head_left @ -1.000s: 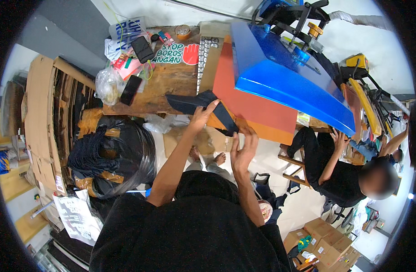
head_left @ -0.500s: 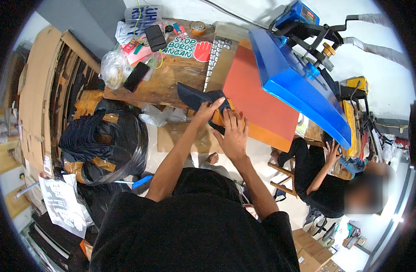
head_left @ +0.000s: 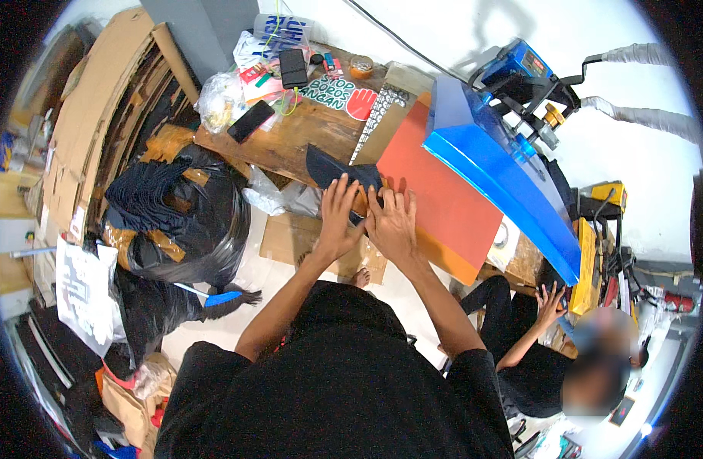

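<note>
A dark navy cloth piece [head_left: 326, 164] lies at the near left corner of the heat press's red-orange pad [head_left: 443, 183], one pointed end reaching left toward the wooden table. My left hand [head_left: 338, 222] bends over its near edge, fingers on top of the fabric, and seems to grip it. Beside it, my right hand [head_left: 393, 229] rests with fingers stretched forward on the corner of the pad and the cloth's right end. A bit of orange shows between the hands. The cloth's underside is hidden.
The raised blue press plate [head_left: 497, 164] overhangs the pad's right side. On the wooden table [head_left: 305, 126] are a phone [head_left: 251, 122], a black box [head_left: 293, 69] and a tape roll [head_left: 360, 67]. Dark fabric is stacked on a wrapped bundle [head_left: 213, 229] at left. A co-worker [head_left: 531, 344] sits at right.
My left hand has shifted from pinching the cloth with the thumb on top to laying its fingers over the near edge. My right hand has moved slightly left. The view has tilted.
</note>
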`<state>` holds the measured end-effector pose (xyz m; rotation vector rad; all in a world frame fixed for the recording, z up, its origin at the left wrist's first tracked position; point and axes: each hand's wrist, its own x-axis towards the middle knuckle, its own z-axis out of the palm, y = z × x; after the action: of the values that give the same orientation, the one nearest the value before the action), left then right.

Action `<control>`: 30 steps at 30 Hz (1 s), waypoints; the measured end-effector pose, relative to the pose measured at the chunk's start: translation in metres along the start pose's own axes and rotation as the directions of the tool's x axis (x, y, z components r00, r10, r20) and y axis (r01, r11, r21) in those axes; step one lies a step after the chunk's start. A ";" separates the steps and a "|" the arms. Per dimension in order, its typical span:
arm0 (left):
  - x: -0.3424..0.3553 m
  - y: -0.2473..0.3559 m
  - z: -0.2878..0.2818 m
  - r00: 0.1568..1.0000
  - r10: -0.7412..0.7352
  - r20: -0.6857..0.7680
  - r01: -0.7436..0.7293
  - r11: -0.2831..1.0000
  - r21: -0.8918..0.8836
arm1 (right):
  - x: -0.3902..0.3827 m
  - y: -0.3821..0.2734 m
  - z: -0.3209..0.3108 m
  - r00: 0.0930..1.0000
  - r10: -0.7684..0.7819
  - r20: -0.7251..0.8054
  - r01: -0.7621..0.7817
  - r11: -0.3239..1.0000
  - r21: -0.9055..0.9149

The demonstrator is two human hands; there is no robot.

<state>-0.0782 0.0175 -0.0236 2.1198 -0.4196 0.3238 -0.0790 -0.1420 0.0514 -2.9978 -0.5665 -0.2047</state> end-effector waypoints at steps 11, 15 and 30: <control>0.010 0.028 0.010 0.917 -0.337 0.214 0.281 0.926 0.253 | 0.016 0.056 -0.016 0.935 -0.347 0.068 0.328 0.922 0.204; 0.007 0.029 0.016 0.866 -0.435 0.247 0.412 0.900 0.140 | 0.014 0.061 -0.029 0.933 -0.352 0.072 0.306 0.883 0.355; 0.013 0.019 0.010 0.858 -0.431 0.278 0.413 0.902 0.126 | 0.002 0.052 0.001 0.942 -0.334 0.029 0.320 0.923 0.214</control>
<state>-0.0736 -0.0031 -0.0102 2.2596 -0.1031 -0.2484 -0.0578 -0.1893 0.0480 -2.7003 -1.0286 -0.0635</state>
